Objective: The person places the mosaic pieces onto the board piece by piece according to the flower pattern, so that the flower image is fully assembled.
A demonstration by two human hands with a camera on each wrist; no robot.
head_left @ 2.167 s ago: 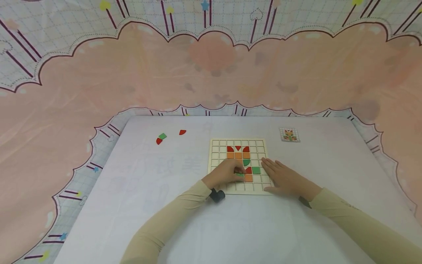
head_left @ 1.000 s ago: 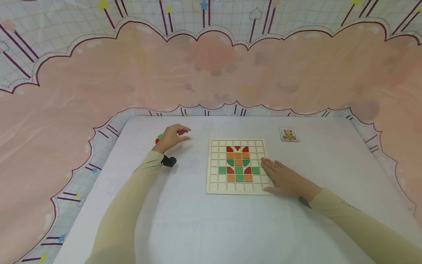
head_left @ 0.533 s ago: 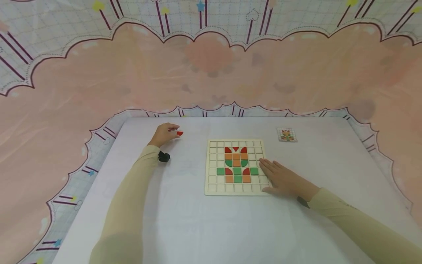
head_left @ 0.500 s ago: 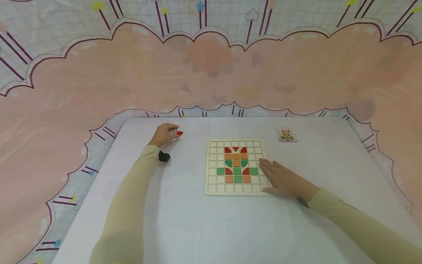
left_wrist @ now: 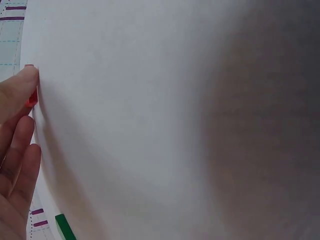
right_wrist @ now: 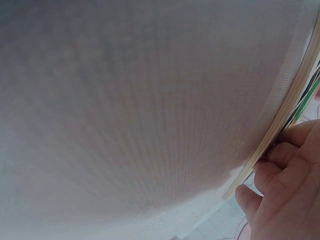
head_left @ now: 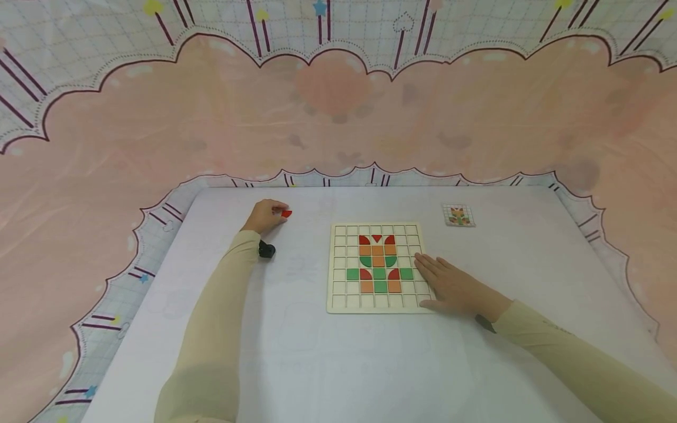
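Note:
My left hand (head_left: 262,217) is at the table's far left, pinching a red quarter-round tile (head_left: 287,214) between thumb and fingers. In the left wrist view the thumb covers most of that red tile (left_wrist: 33,99). A green tile (left_wrist: 65,227) lies on the table below the fingers there; in the head view the hand hides it. My right hand (head_left: 460,288) rests with extended fingers on the right edge of a pale gridded board (head_left: 341,299). Red, orange and green tiles form a flower-like pattern in the board's middle. The right wrist view shows fingers at the board's edge (right_wrist: 280,120).
A small pattern card (head_left: 458,215) with a similar flower design lies at the back right of the white table (head_left: 317,364). A peach and white printed cloth (head_left: 238,123) surrounds the table. A black wrist camera (head_left: 267,249) sits on the left wrist.
My left hand has left the board, where several more tiles now show, and moved left and back to the loose tiles. Its fingers have closed on the red tile. The right hand stays put.

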